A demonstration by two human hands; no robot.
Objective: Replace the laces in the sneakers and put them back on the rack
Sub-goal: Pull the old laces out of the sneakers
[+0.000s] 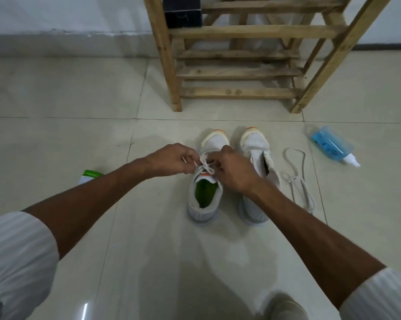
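While the white sneaker (204, 195) sits at frame centre on the tile floor (56, 139), your left hand (172, 159) and right hand (235, 170) each pinch its lace (204, 164) with curled fingers. A second sneaker (257, 144) and a loose lace (299, 179) lie just right, with the wooden rack (237, 72) above.

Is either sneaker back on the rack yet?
No: the green-lined sneaker, whose lace the left hand and right hand pinch, and the other sneaker stand on the floor before the wooden rack.
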